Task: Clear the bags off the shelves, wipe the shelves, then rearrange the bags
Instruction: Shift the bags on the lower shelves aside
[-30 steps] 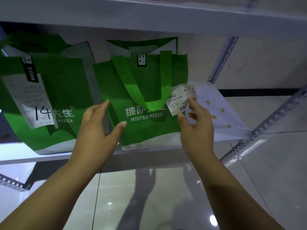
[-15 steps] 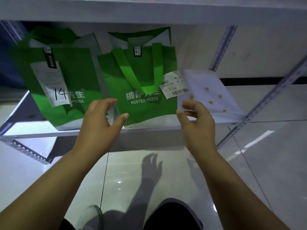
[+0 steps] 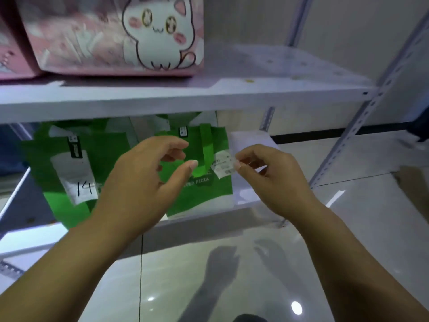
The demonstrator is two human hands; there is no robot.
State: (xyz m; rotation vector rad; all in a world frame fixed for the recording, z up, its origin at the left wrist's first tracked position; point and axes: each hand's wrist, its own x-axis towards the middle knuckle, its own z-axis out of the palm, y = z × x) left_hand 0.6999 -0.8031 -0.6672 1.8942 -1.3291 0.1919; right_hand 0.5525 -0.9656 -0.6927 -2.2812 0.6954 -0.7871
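R hand (image 3: pixel 274 175) pinches the edge of the receipt (image 3: pixel 221 167) on the front of the green bag (image 3: pixel 209 196), thumb vs forefinger. L hand (image 3: pixel 139 182) hovers just in front of the same bag, fingers loosely curled, holding nothing. Bag stands on the lower shelf (image 3: pixel 34 238), beside a second green bag (image 3: pixel 58 163) marked 14. Step, imo: bag handling; clearing or rearranging, can't tell. Next: release receipt, take bag by sides or handle w/ both hands.

Right hand (image 3: pixel 274 180) pinches the receipt (image 3: pixel 222 165) on the green bag (image 3: pixel 209 191); left hand (image 3: pixel 144 182) hovers empty.
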